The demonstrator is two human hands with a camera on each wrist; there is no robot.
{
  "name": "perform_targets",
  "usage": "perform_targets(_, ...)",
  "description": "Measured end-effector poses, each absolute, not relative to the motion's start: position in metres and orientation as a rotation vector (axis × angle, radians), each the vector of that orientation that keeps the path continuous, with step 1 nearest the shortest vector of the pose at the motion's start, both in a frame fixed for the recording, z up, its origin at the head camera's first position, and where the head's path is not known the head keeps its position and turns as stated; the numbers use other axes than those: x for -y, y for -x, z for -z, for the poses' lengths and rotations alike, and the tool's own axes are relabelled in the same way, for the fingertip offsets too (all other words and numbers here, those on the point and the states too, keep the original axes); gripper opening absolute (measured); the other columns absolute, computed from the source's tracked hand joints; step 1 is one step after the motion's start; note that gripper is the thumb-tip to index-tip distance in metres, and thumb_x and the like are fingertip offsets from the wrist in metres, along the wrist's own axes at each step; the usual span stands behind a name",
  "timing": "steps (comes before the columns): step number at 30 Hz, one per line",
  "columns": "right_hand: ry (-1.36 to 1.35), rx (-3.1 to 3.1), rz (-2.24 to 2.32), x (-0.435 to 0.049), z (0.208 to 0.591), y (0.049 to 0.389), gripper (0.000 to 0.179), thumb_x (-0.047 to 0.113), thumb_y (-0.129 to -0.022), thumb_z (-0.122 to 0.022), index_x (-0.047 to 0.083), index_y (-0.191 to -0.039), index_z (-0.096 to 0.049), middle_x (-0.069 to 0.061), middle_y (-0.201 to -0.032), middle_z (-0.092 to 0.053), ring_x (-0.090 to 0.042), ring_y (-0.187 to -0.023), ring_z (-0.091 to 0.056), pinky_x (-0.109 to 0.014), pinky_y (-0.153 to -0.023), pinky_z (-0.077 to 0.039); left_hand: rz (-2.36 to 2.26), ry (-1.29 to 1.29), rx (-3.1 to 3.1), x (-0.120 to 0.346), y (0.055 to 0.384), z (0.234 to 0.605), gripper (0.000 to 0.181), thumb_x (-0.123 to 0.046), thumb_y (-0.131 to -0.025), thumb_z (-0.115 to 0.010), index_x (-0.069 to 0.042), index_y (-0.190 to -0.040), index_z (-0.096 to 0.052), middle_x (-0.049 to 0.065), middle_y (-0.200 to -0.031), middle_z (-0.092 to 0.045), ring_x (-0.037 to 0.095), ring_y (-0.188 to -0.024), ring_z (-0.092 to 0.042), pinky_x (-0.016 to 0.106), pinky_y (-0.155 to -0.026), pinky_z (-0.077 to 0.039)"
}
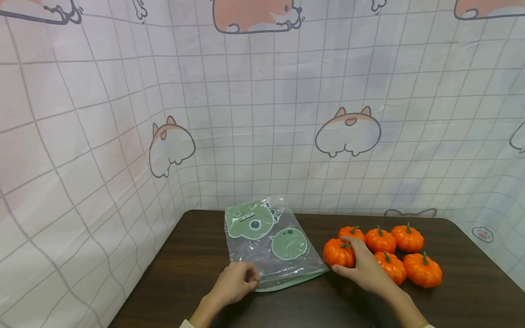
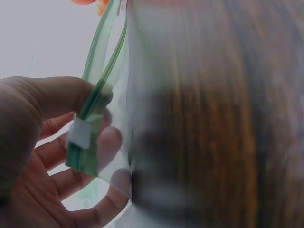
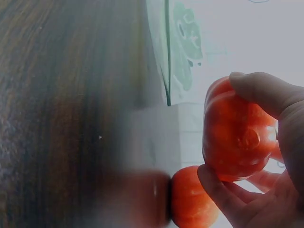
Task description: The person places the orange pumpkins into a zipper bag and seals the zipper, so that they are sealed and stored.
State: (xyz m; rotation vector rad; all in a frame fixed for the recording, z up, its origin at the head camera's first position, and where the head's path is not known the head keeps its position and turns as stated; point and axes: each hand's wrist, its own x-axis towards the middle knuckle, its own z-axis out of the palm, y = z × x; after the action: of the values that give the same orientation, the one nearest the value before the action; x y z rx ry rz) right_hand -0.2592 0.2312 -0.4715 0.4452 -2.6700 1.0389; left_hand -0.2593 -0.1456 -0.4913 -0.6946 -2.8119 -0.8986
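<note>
My left hand (image 1: 234, 281) pinches the near left corner of a clear zip bag (image 1: 268, 259) printed with green cartoon animals. In the left wrist view the thumb lies over the green zip strip (image 2: 97, 90), close to a white slider (image 2: 80, 133), with the fingers behind. The strip's two sides stand slightly apart there. To the right of the bag, my right hand (image 1: 365, 269) grips a small orange pumpkin (image 1: 337, 253) between thumb and fingers. The right wrist view shows this pumpkin (image 3: 237, 133) from its underside, held off the dark tabletop.
Several more small pumpkins (image 1: 422, 271) with green stems stand in a cluster on the right of the dark wooden table (image 1: 184, 255). A white grid-patterned cloth (image 1: 262, 136) with cartoon dogs hangs behind the table and along its left side.
</note>
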Motion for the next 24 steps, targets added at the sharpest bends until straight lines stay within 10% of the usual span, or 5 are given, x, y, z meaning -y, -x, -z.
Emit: perform_targets(24,-0.401,2.667,-1.067,-0.235,0.455,0.258,0.082,0.046,-0.086,-0.080,0.006,-0.146,-0.041,-0.022,-0.143,-0.051,-0.040,-0.125,-0.056,-0.062,-0.101,-0.049,0.832,0.743,2.720,0.131,0.275,0.473,0.010,-0.012,-0.085,-0.075,-0.022,-0.084,-0.074,-0.014,-0.072,-0.066,-0.004,-0.063,-0.054,0.022,-0.058,-0.044)
